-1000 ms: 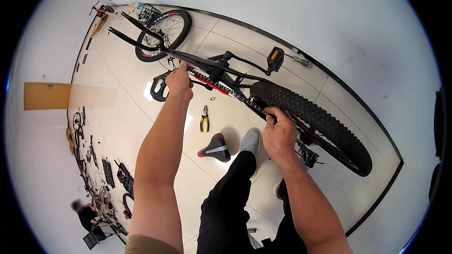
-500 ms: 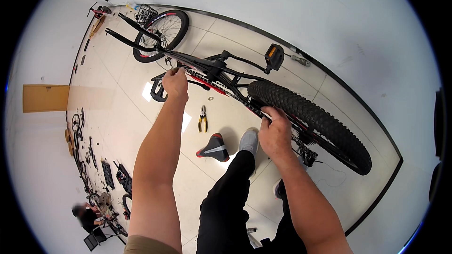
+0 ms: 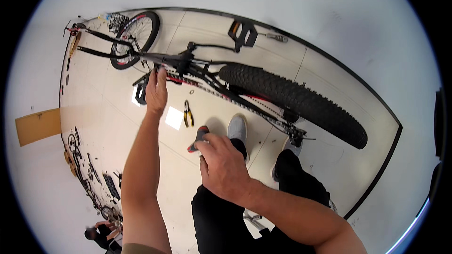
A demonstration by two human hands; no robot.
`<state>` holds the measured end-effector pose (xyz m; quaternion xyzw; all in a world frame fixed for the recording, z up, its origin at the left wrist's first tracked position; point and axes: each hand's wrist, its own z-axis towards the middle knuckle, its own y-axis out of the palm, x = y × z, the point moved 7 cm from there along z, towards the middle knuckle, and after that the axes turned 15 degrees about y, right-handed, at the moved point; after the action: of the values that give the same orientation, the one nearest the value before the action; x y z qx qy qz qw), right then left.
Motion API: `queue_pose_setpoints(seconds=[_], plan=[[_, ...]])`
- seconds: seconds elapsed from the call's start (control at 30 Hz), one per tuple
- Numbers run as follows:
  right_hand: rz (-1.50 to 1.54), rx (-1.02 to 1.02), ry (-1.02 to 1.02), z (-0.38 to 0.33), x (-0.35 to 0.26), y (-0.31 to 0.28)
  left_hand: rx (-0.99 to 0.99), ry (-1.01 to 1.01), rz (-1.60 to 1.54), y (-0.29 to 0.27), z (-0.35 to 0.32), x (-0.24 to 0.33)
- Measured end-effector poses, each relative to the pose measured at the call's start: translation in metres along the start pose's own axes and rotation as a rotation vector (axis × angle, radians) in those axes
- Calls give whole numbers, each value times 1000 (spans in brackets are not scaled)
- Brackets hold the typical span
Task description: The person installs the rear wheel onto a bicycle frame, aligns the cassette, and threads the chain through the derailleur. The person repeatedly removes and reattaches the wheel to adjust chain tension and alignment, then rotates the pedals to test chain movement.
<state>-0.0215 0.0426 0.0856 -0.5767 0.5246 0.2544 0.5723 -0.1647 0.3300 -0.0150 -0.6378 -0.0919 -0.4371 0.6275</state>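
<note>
A bicycle frame (image 3: 157, 58), black with red parts, stretches across in front of me with its bare fork (image 3: 106, 54) to the left. Its thick knobbly rear tyre (image 3: 296, 98) is on the right. My left hand (image 3: 156, 93) is at the chainring end of the chain (image 3: 223, 95), fingers stretched out beside the frame; whether they touch it is hard to tell. Away from the bicycle, my right hand (image 3: 225, 167) hovers over my legs with thumb and fingers apart and nothing visible in it. It partly covers a dark saddle (image 3: 201, 134) with red edges.
Yellow-black pliers (image 3: 188, 114) and a small ring (image 3: 191, 91) lie on the tiled floor. A loose front wheel (image 3: 153, 28) rests behind the fork. One pedal (image 3: 243, 34) points toward the wall, another (image 3: 140, 93) toward me. Far left, a person (image 3: 98, 235) sits near bicycle parts.
My right hand has left the chain near the rear wheel and come back toward my body. My left hand's fingers have straightened near the chainring. The view has shifted, moving the bicycle leftward.
</note>
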Motion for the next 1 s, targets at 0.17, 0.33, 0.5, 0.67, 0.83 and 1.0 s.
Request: queue_pose_setpoints(seconds=[0.17,0.33,0.5,0.67,0.83,1.0], plan=[[1,-54,35,8,3,2,157,-401,-337,3,-4,-27],[-2,-32,44,3,9,14,210,-137,-246,4,-11,18],[2,-81,53,-3,7,16,162,-231,-253,14,-11,-1],[-37,-134,74,-6,14,21,250,-357,-312,2,-7,-17],[-96,-117,82,-9,14,20,279,-123,-200,6,-15,17],[-79,-132,96,-7,12,16,237,-172,-304,14,-11,0]])
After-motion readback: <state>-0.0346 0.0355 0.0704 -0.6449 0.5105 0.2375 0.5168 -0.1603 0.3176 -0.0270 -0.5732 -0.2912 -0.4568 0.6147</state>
